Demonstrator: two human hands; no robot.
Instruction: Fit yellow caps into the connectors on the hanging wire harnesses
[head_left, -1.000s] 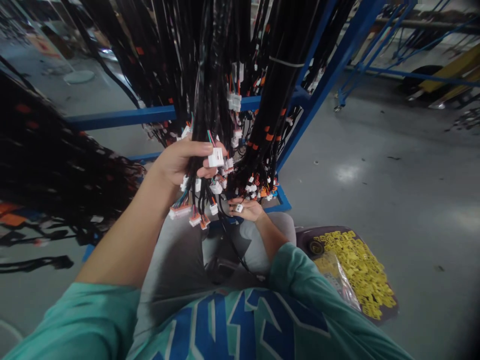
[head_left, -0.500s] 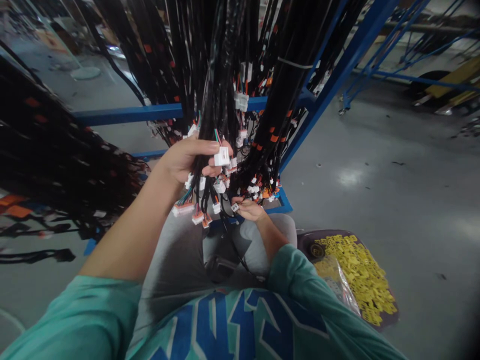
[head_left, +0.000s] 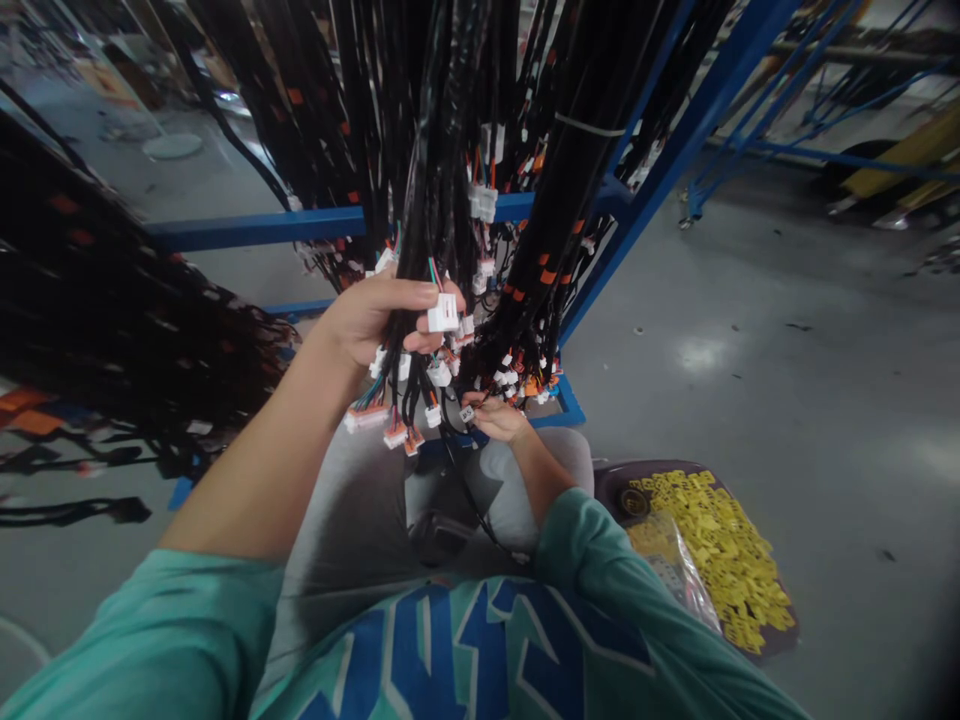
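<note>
Two hands busy: left hand (head_left: 360,318) grips harness (head_left: 420,200); right hand (head_left: 501,418) pinches connector (head_left: 467,413). Best keep bundle steady, wires untwisted.

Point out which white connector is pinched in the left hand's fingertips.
The large white connector with red and green wires, held at the left hand fingertips; the other connectors dangle loose below.

Black wire bundle (head_left: 420,200) hangs vertical, gripped low; small white connector (head_left: 468,413) (labelled, text unreadable) pinched below.

Left hand (head_left: 367,315) raised, fingers curled shut (arm outstretched); right hand (head_left: 501,418) lower, fingertips pinched, elbow bent.
</note>
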